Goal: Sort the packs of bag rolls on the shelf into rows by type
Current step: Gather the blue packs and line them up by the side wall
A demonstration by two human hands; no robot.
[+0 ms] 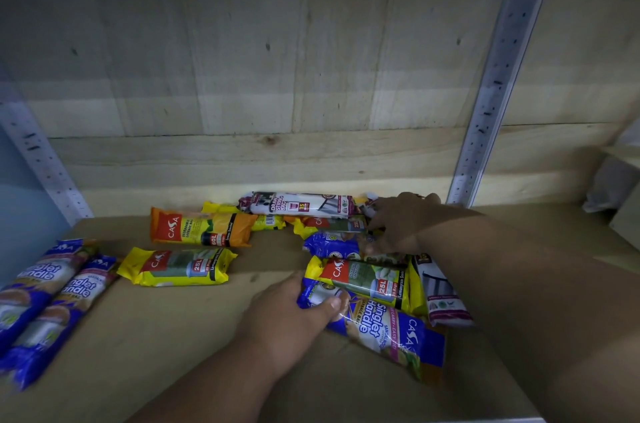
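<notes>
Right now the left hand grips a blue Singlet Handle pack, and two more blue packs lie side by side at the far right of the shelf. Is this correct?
Not fully. In the head view the left hand does grip a blue Singlet Handle pack, but the two other blue packs lie side by side at the far left of the shelf, not the right.
</notes>
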